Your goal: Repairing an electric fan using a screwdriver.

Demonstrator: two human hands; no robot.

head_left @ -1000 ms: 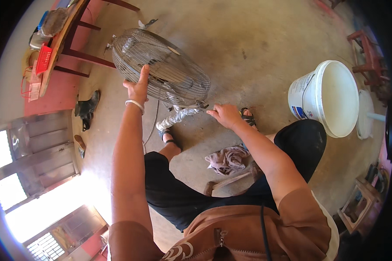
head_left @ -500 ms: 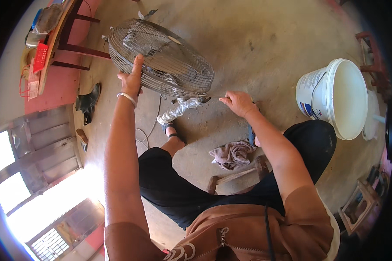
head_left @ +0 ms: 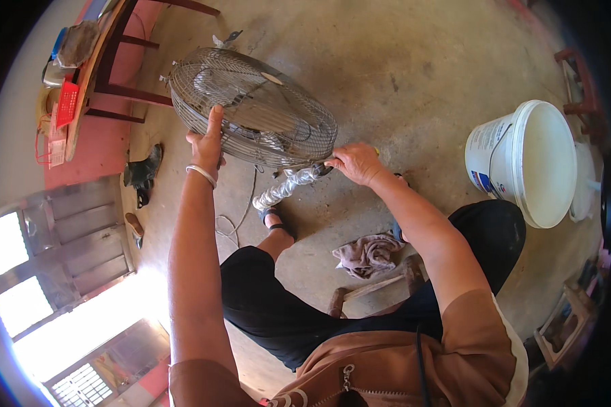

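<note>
A round metal fan (head_left: 251,112) with a wire cage leans before me, its cage tilted. My left hand (head_left: 208,140) is closed around the cage's near rim, thumb on top. Below the cage runs the fan's pole (head_left: 285,189), wrapped in shiny clear plastic. My right hand (head_left: 358,163) is closed at the cage's right edge, beside the top of the pole. In it is a slim tool that looks like a screwdriver, mostly hidden by the fingers; a small yellowish end (head_left: 377,151) shows behind the hand.
A white bucket (head_left: 485,152) stands at right. A crumpled cloth (head_left: 366,256) lies on the floor by a low wooden stool (head_left: 373,289). A cord (head_left: 236,222) trails near my left foot. At left are a table (head_left: 91,78) with a red basket (head_left: 66,103) and dark boots (head_left: 142,169).
My right hand has moved left, up against the cage's edge; the thin shaft that showed between them is now covered. My left hand keeps its hold. The whole view has shifted slightly.
</note>
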